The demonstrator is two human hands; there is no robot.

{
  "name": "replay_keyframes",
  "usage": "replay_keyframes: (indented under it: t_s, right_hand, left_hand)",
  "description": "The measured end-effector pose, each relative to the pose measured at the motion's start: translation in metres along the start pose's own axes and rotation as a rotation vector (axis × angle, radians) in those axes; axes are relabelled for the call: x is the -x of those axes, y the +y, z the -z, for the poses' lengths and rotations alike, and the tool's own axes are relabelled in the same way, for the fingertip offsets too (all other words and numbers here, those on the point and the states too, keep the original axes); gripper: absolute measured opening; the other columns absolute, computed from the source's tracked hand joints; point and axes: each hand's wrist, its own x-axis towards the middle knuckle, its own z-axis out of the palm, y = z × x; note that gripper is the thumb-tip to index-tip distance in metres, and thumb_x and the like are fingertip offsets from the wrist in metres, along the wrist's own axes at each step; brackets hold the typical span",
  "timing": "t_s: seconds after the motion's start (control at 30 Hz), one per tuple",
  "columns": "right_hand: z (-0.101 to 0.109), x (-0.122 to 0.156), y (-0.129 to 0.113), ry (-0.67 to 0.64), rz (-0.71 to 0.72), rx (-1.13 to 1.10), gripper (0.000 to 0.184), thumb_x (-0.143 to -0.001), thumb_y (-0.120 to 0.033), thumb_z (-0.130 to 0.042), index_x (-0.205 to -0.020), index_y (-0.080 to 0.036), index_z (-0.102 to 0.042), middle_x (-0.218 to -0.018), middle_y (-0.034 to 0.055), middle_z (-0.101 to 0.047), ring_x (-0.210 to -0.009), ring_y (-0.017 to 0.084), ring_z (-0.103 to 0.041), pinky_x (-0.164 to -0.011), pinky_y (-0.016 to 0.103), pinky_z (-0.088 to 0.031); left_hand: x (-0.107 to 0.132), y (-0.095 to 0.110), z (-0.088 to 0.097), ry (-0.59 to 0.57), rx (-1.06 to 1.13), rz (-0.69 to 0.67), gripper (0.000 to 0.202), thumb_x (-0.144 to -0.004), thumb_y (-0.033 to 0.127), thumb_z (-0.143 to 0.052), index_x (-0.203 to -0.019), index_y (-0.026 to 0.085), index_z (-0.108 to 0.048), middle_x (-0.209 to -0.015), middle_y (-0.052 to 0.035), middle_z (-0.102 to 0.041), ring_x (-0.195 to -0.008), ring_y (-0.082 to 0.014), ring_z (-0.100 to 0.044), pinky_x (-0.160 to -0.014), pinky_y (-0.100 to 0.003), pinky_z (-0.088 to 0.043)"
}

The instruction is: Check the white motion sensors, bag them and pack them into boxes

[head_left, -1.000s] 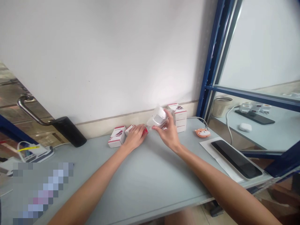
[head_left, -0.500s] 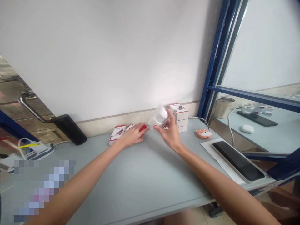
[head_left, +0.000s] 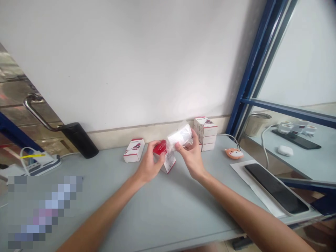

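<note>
My left hand [head_left: 150, 161] is closed around a small red and white cardboard box [head_left: 169, 163], which is tilted up above the grey table. In my right hand [head_left: 191, 154] is a white plastic device [head_left: 180, 137] in a clear plastic bag, gripped between thumb and fingers. The device is just above the box, close to its upper end; I cannot tell whether they touch. Another white and red box [head_left: 134, 150] lies to the left of my left hand. Behind my right hand, a stack of similar boxes [head_left: 206, 134] stands against the wall.
A black cylinder [head_left: 80, 140] stands at the left, near a power strip [head_left: 44, 164]. To the right are an orange animal-shaped item [head_left: 234, 153] and a phone [head_left: 277, 189] on white paper [head_left: 253, 182]. A blue metal frame [head_left: 244, 87] with a reflecting panel borders the right side.
My left hand has lifted and tilted the red and white box toward the right hand. The bagged device has turned, its white back now facing me. The view has shifted slightly.
</note>
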Motion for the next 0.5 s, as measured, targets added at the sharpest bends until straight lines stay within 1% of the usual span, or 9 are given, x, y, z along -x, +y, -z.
replay_keyframes:
  t_s: [0.07, 0.1, 0.17, 0.23, 0.27, 0.33, 0.4, 0.47, 0.5]
  right_hand:
    - [0.001, 0.001, 0.004, 0.021, -0.029, -0.042, 0.109, -0.079, -0.052, -0.086, -0.164, -0.028, -0.021, -0.136, 0.0134, -0.069, -0.119, 0.029, -0.071, -0.106, 0.049, -0.058]
    - [0.002, 0.001, 0.005, 0.024, -0.031, -0.065, 0.107, -0.08, -0.052, -0.085, -0.164, -0.029, -0.022, -0.138, 0.0128, -0.068, -0.12, 0.03, -0.07, -0.107, 0.05, -0.057]
    - [0.001, 0.003, 0.007, 0.015, -0.023, -0.086, 0.103, -0.084, -0.052, -0.083, -0.164, -0.031, -0.022, -0.14, 0.0117, -0.067, -0.122, 0.03, -0.07, -0.106, 0.052, -0.058]
    - [-0.002, 0.006, 0.006, 0.018, 0.01, -0.059, 0.1, -0.085, -0.051, -0.081, -0.164, -0.032, -0.022, -0.14, 0.0118, -0.067, -0.12, 0.03, -0.071, -0.103, 0.052, -0.06]
    - [-0.005, 0.009, 0.005, 0.028, 0.036, -0.028, 0.099, -0.085, -0.051, -0.082, -0.163, -0.032, -0.023, -0.14, 0.0124, -0.067, -0.118, 0.03, -0.071, -0.1, 0.051, -0.061]
    - [-0.01, 0.016, 0.006, 0.053, 0.103, 0.046, 0.098, -0.085, -0.048, -0.083, -0.162, -0.032, -0.024, -0.139, 0.0143, -0.066, -0.114, 0.03, -0.073, -0.094, 0.049, -0.064]
    - [-0.014, 0.025, 0.009, 0.07, 0.204, 0.111, 0.097, -0.085, -0.045, -0.082, -0.161, -0.033, -0.023, -0.143, 0.016, -0.062, -0.114, 0.029, -0.072, -0.092, 0.048, -0.065]
    - [-0.015, 0.031, 0.017, 0.087, 0.348, 0.186, 0.095, -0.086, -0.042, -0.082, -0.159, -0.035, -0.022, -0.149, 0.0171, -0.054, -0.118, 0.029, -0.07, -0.093, 0.049, -0.064]
    - [-0.014, 0.034, 0.022, 0.095, 0.433, 0.233, 0.095, -0.085, -0.041, -0.082, -0.158, -0.035, -0.022, -0.151, 0.0175, -0.051, -0.119, 0.029, -0.068, -0.094, 0.049, -0.063]
  left_hand:
    - [0.002, 0.009, 0.008, -0.034, 0.001, 0.037, 0.038, -0.096, 0.038, -0.066, -0.13, 0.026, -0.052, -0.132, -0.0089, -0.066, -0.124, -0.0264, -0.064, -0.104, -0.042, -0.052]
    - [0.002, 0.013, 0.012, -0.031, 0.018, 0.046, 0.04, -0.095, 0.037, -0.068, -0.131, 0.027, -0.053, -0.132, -0.0083, -0.067, -0.125, -0.0266, -0.064, -0.105, -0.042, -0.052]
    - [0.002, 0.021, 0.019, -0.055, 0.069, 0.081, 0.039, -0.095, 0.036, -0.068, -0.13, 0.028, -0.054, -0.133, -0.0079, -0.068, -0.128, -0.0264, -0.063, -0.107, -0.042, -0.051]
    - [0.003, 0.026, 0.023, -0.038, 0.176, 0.147, 0.039, -0.095, 0.036, -0.068, -0.129, 0.028, -0.052, -0.133, -0.0092, -0.069, -0.128, -0.0269, -0.065, -0.102, -0.041, -0.054]
    - [0.003, 0.027, 0.023, -0.035, 0.241, 0.184, 0.039, -0.094, 0.036, -0.068, -0.128, 0.027, -0.051, -0.132, -0.01, -0.07, -0.125, -0.0268, -0.067, -0.098, -0.04, -0.056]
    - [0.003, 0.027, 0.022, -0.045, 0.376, 0.263, 0.038, -0.094, 0.037, -0.067, -0.125, 0.027, -0.049, -0.125, -0.0096, -0.073, -0.113, -0.0247, -0.072, -0.091, -0.038, -0.059]
    - [0.002, 0.026, 0.02, -0.068, 0.478, 0.335, 0.033, -0.094, 0.036, -0.064, -0.121, 0.026, -0.048, -0.107, -0.0052, -0.075, -0.096, -0.0208, -0.073, -0.086, -0.036, -0.06]
    - [0.001, 0.025, 0.019, -0.031, 0.52, 0.408, 0.027, -0.095, 0.037, -0.059, -0.119, 0.026, -0.05, -0.09, -0.0004, -0.071, -0.083, -0.0186, -0.071, -0.08, -0.036, -0.062]
    - [0.0, 0.023, 0.019, 0.01, 0.525, 0.439, 0.025, -0.096, 0.038, -0.056, -0.118, 0.026, -0.052, -0.086, 0.0007, -0.069, -0.08, -0.0185, -0.07, -0.076, -0.035, -0.062]
